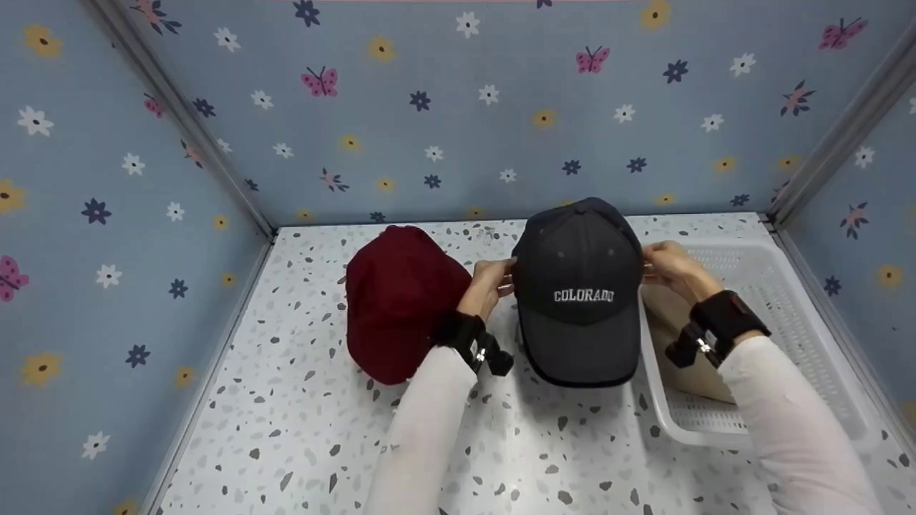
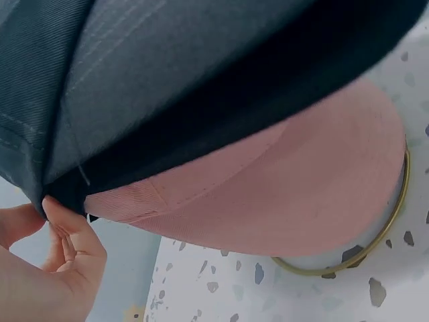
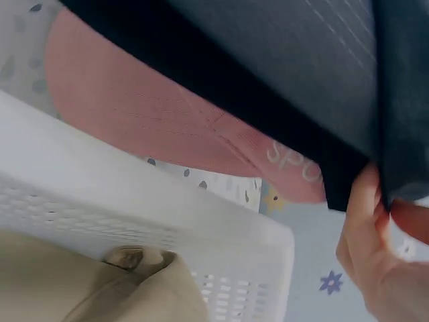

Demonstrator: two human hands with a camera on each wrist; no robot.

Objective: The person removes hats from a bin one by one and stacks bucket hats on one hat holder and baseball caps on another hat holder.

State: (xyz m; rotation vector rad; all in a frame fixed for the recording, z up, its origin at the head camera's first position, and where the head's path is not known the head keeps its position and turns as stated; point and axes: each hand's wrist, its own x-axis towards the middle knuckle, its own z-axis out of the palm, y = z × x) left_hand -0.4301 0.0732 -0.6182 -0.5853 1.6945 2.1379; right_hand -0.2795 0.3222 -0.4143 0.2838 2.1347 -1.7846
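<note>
Both hands hold a dark grey baseball cap [image 1: 581,265] with COLORADO lettered in white on its front, brim toward me. My left hand [image 1: 490,285] pinches its left lower edge; the thumb and fingers show on the fabric in the left wrist view. On the opposite side my right hand [image 1: 678,270] pinches the edge as well. Below the grey cap is a pink cap [image 2: 315,174], partly covered by it, with white letters on its front [image 3: 295,163] in the right wrist view. In the head view the pink cap is hidden.
A dark red cap [image 1: 401,300] stands left of my left wrist. On the right, a white perforated plastic basket [image 1: 787,286] holds a beige cap [image 1: 673,350]. A thin gold-coloured ring [image 2: 385,235] lies on the speckled tabletop [image 1: 286,415] under the pink brim. Flowered panels [image 1: 458,129] enclose the table.
</note>
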